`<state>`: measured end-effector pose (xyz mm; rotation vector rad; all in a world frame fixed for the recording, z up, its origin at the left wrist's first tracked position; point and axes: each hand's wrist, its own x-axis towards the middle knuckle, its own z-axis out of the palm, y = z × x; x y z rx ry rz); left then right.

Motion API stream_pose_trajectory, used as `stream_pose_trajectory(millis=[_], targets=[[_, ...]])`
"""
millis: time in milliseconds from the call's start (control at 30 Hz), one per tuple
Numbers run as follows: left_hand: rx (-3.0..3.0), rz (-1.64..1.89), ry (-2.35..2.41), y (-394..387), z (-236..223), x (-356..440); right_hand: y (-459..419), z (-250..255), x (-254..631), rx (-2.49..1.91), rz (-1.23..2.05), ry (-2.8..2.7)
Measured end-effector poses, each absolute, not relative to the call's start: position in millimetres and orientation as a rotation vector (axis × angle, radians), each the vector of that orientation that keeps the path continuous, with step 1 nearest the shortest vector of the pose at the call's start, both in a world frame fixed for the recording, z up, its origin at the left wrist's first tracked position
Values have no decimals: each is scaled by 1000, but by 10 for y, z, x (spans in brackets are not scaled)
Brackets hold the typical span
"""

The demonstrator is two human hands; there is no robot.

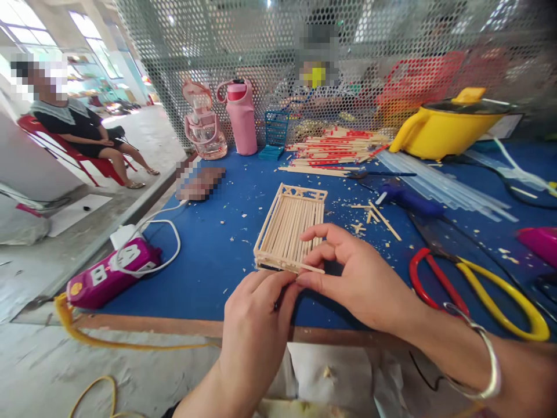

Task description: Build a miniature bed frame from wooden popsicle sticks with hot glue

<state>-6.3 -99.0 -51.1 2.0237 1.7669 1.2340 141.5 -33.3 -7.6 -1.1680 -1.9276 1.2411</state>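
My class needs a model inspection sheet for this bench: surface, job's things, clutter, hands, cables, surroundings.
Surface: blue tabletop, strewn with pale scraps.
Job's things: slatted wooden frame; red-marked sticks piled beyond it.
Clutter: scissors, clear rods, yellow pot, pink bottle.
Hands: left hand at the frame's near edge, grip unclear; right hand pinches a thin stick there.
Cables: white cable looped near the purple power strip; yellow cord at the strip's end.
Surroundings: perforated screen beyond; seated person on the left.

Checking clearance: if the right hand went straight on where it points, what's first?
Likely the wooden stick frame, which the index finger of the right hand overlaps in view; its thumb is right by the left hand. Depth is unclear.
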Motion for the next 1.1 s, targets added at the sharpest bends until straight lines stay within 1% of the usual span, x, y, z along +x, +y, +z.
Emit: stream_pose_trajectory(millis=[200,300,400,500,600,667,767,800,933,1100], targets=[[1998,1215,1701,-1020,-447,-100,-372,-66,1384,-1158,1146,-1942],[1699,1200,1659,-1157,-404,-176,-471,-46,1514,-1094,934,-1885],[1485,1223,1574,-1296,-395,-253,-670,-80,1714,-1135,712,-1768],[1724,1297,1576,-1296,-385,-327,-877,-213,1852,-1163,675,-1915],[2053,1485,1715,-1111,-315,-430,-947,-347,1865,-1236,604,-2034],[2154,1480,1729,-944,-243,-494,-906,-362,1810,-1334,538,-2007],[2013,1247,1641,-751,-162,-524,-778,-263,1671,-1364,546,-2060],[1953,1225,1619,-708,-155,-518,-727,-221,1619,-1331,562,-2118],[1807,1318,1582,-552,-209,-491,-446,-154,1455,-1242,497,-2209],[1793,1520,1759,-464,-245,-475,-211,-209,1371,-1319,403,-2066]])
